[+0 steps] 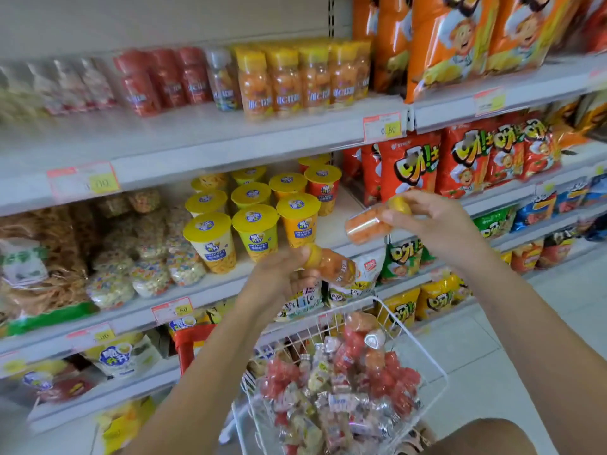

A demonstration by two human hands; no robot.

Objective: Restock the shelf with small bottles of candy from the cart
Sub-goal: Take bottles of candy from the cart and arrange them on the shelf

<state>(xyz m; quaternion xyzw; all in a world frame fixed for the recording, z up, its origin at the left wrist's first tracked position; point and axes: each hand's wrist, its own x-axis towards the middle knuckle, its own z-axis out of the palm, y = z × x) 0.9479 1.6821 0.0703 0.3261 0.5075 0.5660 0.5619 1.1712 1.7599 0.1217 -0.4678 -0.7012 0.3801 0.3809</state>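
Left hand (pixel 279 280) grip clamps a small yellow-capped orange plastic bottle (pixel 335 266), right hand (pixel 433 224) a second such bottle (pixel 366 224); stand both upright beside the matching yellow-capped shelf row (pixel 295 80).

Bright even light; left blurred, edges bowed.

The top shelf (pixel 197 133) carried small candy bottles standing in rows: yellow-capped orange bottles (pixel 295 83) at 12 o'clock, red-capped bottles (pixel 164 80) toward 11. Orange snack bags (pixel 460 44) stood at 1. The shelf below (pixel 210 287) bore yellow-lidded snack cups (pixel 253 224) near centre and bagged puffed snacks (pixel 147 270) at 9. At 6 o'clock the white wire cart (pixel 386 315) held a heap of small bottles (pixel 345 389).
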